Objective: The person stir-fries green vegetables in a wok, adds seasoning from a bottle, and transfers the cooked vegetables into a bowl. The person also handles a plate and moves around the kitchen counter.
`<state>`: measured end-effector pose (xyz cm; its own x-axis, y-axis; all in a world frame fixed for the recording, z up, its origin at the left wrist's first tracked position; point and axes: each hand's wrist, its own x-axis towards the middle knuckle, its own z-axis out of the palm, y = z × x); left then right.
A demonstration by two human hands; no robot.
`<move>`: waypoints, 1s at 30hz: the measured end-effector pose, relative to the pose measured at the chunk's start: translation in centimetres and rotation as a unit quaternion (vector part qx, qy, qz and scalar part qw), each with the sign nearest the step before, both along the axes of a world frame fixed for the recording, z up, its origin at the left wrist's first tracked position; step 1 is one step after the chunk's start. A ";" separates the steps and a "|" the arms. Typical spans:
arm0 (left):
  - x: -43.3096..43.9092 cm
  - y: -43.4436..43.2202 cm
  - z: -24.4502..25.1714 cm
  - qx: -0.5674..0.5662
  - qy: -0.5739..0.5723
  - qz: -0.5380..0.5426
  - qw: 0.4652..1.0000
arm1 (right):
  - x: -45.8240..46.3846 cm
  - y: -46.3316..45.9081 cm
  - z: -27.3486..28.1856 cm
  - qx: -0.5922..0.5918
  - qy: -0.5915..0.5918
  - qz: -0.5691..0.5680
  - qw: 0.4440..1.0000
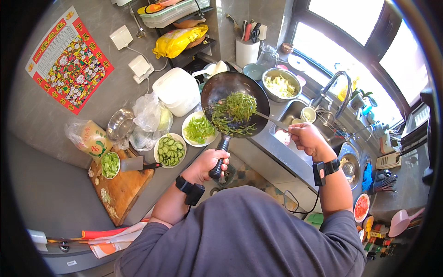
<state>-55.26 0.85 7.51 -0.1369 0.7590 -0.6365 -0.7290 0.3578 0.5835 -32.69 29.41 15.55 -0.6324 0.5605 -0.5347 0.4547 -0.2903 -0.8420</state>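
My left hand [207, 164] is closed around the black handle of a dark wok [261, 93], which it holds up over the counter corner. Inside the wok lie cooked green strips of vegetable [238, 107], piled mostly at the centre and right, with some spread toward the near rim. A metal spatula [273, 121] reaches into the wok from the right, its tip among the greens. My right hand [306, 138] grips this spatula at its handle. Just left of the wok, a white plate of sliced light-green vegetable [199, 128] stands beside a bowl of cucumber slices [170, 151].
A cleaver [131, 163] and a bowl of chopped greens [110, 165] rest on a wooden cutting board [131, 187] at left. Behind the wok stand a white appliance [177, 90] and a knife holder [246, 52]. A steel bowl of cabbage [282, 85] stands near the sink [294, 107].
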 end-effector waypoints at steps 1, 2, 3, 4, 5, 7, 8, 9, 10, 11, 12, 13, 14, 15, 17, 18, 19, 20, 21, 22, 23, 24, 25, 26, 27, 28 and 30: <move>-0.5 -0.1 -0.1 -0.003 0.008 -0.004 1.000 | -0.3 -0.2 0.2 -0.009 0.001 -0.012 1.000; -1.0 -0.1 -0.1 -0.003 0.010 -0.007 1.000 | -0.5 -0.3 0.3 0.002 0.008 -0.009 1.000; -1.4 -0.3 -0.1 -0.003 0.008 -0.007 1.000 | -0.8 -0.4 0.5 0.009 0.007 -0.011 1.000; -1.8 -0.3 -0.2 0.008 0.006 -0.014 1.000 | -1.0 -0.4 0.6 0.005 0.000 -0.009 1.000; -1.9 -0.3 -0.4 0.007 0.001 -0.011 1.000 | -1.3 -0.3 0.8 0.014 0.004 -0.008 1.000; -2.1 -0.1 -0.6 0.009 -0.004 -0.001 1.000 | -1.7 0.2 1.1 0.012 0.010 0.000 1.000; -2.2 0.0 -0.7 0.006 -0.004 0.009 1.000 | -2.0 0.5 1.3 0.003 0.018 0.001 1.000; -2.2 0.2 -0.8 0.010 -0.006 0.014 1.000 | -2.2 0.9 1.5 -0.003 0.018 0.006 1.000; -2.1 0.4 -0.8 0.014 -0.011 0.021 1.000 | -2.3 1.3 1.7 -0.005 0.020 0.006 1.000; -2.1 0.6 -0.8 0.015 -0.018 0.031 0.999 | -2.5 1.6 1.8 -0.009 0.023 0.005 1.000; -2.0 0.8 -0.8 0.019 -0.013 0.033 0.999 | -2.6 2.0 1.9 0.002 0.021 0.007 1.000; -2.0 0.9 -0.8 0.020 -0.009 0.037 0.999 | -2.7 2.2 2.0 0.003 0.023 0.007 1.000; -2.1 1.1 -0.7 0.021 -0.005 0.042 0.999 | -2.9 2.5 2.1 0.002 0.025 0.005 1.000; -2.1 1.2 -0.6 0.020 0.003 0.044 0.999 | -2.9 2.7 2.2 0.001 0.017 -0.002 1.000; -2.1 1.3 -0.4 0.017 0.015 0.053 0.998 | -3.2 3.0 2.3 0.015 0.023 -0.002 1.000; -2.1 1.4 -0.4 0.015 0.020 0.056 0.998 | -3.3 3.2 2.3 0.020 0.027 0.002 0.999; -2.1 1.6 -0.3 0.013 0.025 0.061 0.998 | -3.5 3.3 2.4 0.022 0.023 -0.002 0.999; -2.1 1.6 -0.3 0.010 0.028 0.066 0.997 | -3.5 3.4 2.4 0.020 0.025 0.002 0.999; -2.1 1.6 -0.3 0.008 0.031 0.068 0.997 | -3.6 3.6 2.5 0.019 0.026 0.003 0.999; -2.1 1.7 -0.3 0.004 0.032 0.071 0.997 | -3.7 3.7 2.5 0.013 0.026 0.010 1.000; -2.1 1.7 -0.3 -0.002 0.035 0.076 0.996 | -3.8 3.8 2.5 0.009 0.027 0.014 1.000; -2.1 1.7 -0.3 0.002 0.035 0.077 0.996 | -3.9 3.9 2.6 0.006 0.025 0.017 1.000; -2.2 1.8 -0.3 0.002 0.036 0.080 0.996 | -3.9 4.0 2.6 0.007 0.028 0.022 0.999; -2.2 1.8 -0.3 0.001 0.036 0.084 0.996 | -3.9 4.1 2.6 0.007 0.028 0.026 0.999; -2.2 1.8 -0.3 0.003 0.034 0.084 0.996 | -3.9 4.2 2.6 0.006 0.029 0.033 0.999; -2.2 1.9 -0.4 0.003 0.032 0.085 0.996 | -3.9 4.4 2.6 0.005 0.027 0.028 0.999; -2.3 2.0 -0.4 0.002 0.030 0.087 0.996 | -3.7 4.6 2.4 0.005 0.025 0.025 0.999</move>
<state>-57.53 2.83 7.12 -0.3047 0.7234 -0.6195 -0.7429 0.2265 0.6299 -36.39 34.05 17.99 -0.6850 0.5331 -0.4966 0.4263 -0.2596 -0.8666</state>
